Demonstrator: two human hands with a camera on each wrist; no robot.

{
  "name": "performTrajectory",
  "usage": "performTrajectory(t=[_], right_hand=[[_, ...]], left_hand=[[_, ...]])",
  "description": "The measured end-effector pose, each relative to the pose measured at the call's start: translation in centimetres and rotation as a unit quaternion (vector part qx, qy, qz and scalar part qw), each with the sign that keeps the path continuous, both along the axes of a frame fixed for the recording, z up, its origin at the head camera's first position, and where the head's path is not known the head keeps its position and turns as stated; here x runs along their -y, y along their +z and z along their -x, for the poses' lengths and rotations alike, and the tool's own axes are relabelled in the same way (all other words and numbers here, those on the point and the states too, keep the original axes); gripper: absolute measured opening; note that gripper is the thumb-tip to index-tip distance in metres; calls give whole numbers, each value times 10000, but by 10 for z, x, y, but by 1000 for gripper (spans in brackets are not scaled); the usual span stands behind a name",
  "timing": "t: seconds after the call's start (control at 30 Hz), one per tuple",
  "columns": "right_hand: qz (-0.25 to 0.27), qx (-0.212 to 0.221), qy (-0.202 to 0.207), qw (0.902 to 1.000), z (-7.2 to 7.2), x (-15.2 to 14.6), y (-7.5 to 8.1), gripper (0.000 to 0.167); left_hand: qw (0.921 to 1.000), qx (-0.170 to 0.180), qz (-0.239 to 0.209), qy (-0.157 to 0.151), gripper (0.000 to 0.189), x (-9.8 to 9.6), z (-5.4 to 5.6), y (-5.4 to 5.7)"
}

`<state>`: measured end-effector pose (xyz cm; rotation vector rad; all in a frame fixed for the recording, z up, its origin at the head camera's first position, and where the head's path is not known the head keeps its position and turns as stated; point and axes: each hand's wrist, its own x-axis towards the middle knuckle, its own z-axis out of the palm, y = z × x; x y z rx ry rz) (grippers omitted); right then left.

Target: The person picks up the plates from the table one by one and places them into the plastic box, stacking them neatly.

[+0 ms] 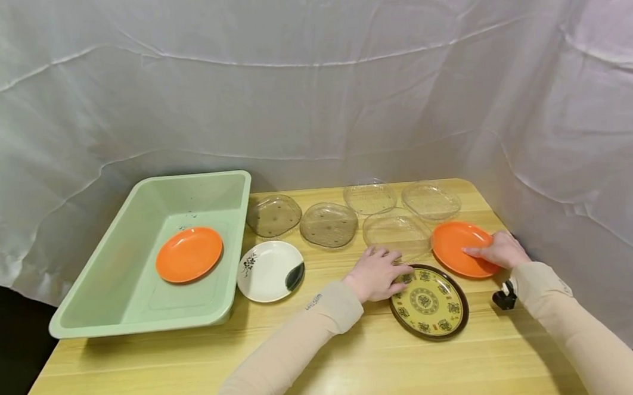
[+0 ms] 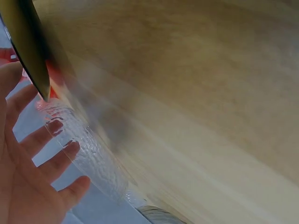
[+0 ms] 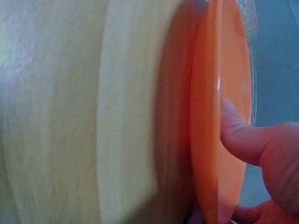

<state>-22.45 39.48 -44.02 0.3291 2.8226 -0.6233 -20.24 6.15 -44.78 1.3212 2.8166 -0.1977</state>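
Beyond the patterned plate (image 1: 429, 304), an orange plate (image 1: 454, 247) is pinched in the right hand (image 1: 504, 249); at the former's left rim, the left hand (image 1: 375, 273) is spread, unladen. Grasping seems in hand; a steady hold appears needed next.

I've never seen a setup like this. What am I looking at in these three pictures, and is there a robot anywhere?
There's no robot here, just a person's bare hands. The widest picture comes from a camera on the head, looking forward and down; the other two come from cameras on each wrist.

On the wooden table stands a green tub with an orange plate inside. To its right are a white plate, five see-through dishes and a yellow patterned plate.

The right hand holds a second orange plate, thumb on top. The left hand, fingers spread, is at the yellow plate's edge; I can't tell how firmly it touches.
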Motion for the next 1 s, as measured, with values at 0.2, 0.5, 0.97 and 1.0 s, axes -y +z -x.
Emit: performTrajectory(t=[0.2, 0.5, 0.97, 1.0], right_hand=[[59, -26, -231, 9997, -2, 1, 0, 64], [261, -540, -684, 9959, -6, 3, -4, 100], [1164, -1112, -1527, 9751, -7, 15, -9, 103], [1299, -1153, -1615, 9715, -7, 16, -9, 102]], left_hand=[[9998, 140, 112, 116, 49, 2, 0, -1], [9998, 141, 65, 115, 49, 6, 1, -1], [9993, 148, 119, 308, 51, 15, 3, -1], [9993, 149, 130, 318, 51, 15, 3, -1]])
